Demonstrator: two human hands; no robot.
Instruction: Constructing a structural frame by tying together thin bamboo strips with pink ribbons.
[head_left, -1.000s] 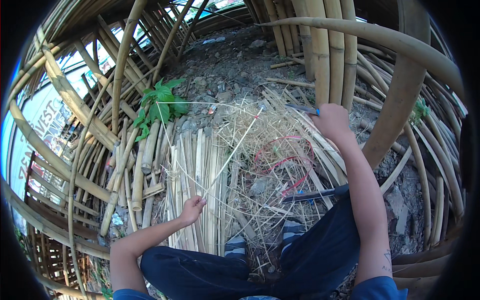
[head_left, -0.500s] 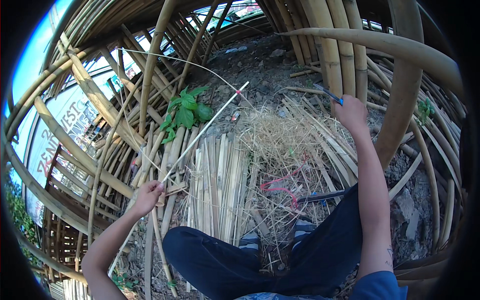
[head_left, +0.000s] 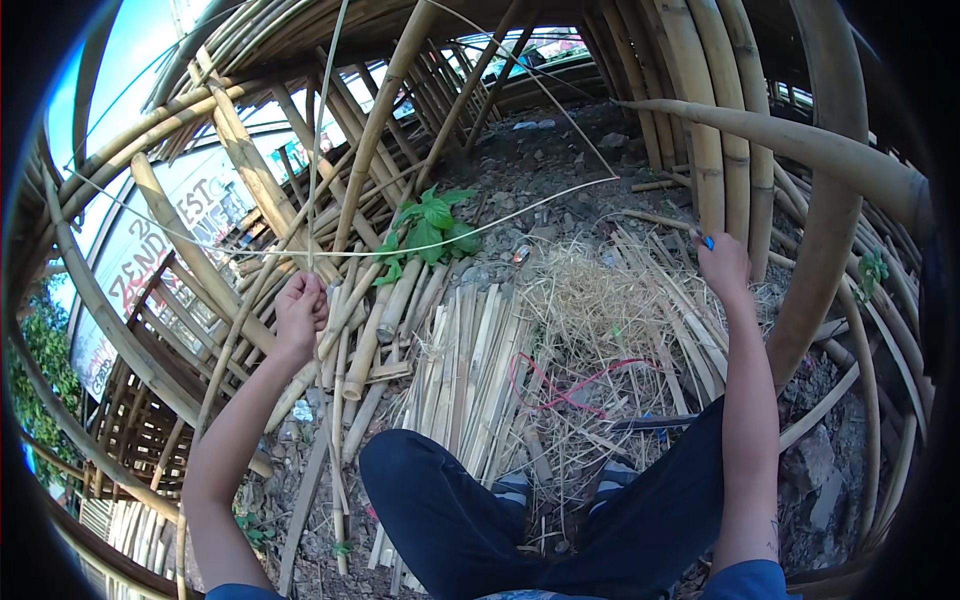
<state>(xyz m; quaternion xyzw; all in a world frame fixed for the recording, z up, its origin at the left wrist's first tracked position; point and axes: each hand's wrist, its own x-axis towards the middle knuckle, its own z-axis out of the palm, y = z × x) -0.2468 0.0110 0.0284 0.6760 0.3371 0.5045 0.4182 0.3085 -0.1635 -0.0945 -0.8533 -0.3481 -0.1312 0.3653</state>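
In the left-middle of the frame, the left hand (head_left: 300,312) is curled into a fist, and a thin bamboo strip (head_left: 318,145) is gripped in it, rising to the top edge. A second, bowed strip (head_left: 530,207) is seen just above that fist, stretched from the upper left to a point at upper centre; whether the two are joined cannot be told. At right of centre, the right hand (head_left: 722,265) is closed around a small tool (head_left: 709,243), of which little more than a blue part is shown, the rest being hidden. Below the hands, cut slats (head_left: 465,370) are laid side by side near the centre, with a heap of pale shavings (head_left: 585,295) to their right. A pinkish-red ribbon (head_left: 565,398) is looped over the litter, and a dark blade (head_left: 650,423) is placed by the right knee. A leafy green plant (head_left: 430,232) is framed above the slats, and upright bamboo poles (head_left: 708,150) are grouped at upper right.
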